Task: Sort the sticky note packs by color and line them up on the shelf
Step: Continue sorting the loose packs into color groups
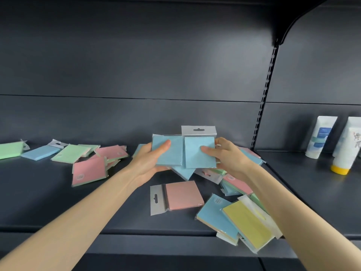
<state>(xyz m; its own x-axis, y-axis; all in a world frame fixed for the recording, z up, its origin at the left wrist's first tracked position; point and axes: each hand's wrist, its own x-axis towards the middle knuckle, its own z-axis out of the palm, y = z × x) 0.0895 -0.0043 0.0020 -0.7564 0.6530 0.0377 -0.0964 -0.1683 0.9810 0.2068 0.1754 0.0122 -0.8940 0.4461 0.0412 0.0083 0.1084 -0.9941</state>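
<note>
**Two blue packs held over the shelf**

One blue pack [172, 155] is gripped by the left hand [150, 163], thumb laid on its face. A second blue pack [199, 151], topped by a silver hang tab, is pinched by the right hand [226, 157]. Both are held side by side, edges overlapping, above the dark shelf [136, 202]. A pink pack [182, 195] and a yellow pack [248, 225] are seen lying nearer; white tubes [320, 135] are stood far right.

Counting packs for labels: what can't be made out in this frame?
Head view only:
- Third blue pack: mostly hidden under the left blue pack and right blue pack, gripped by left hand and right hand.
- Pile under right forearm: count unclear.
- Green pack: cut by left edge.
- Pink pack label: print too small.
- Rightmost tube: cut by right edge.
</note>
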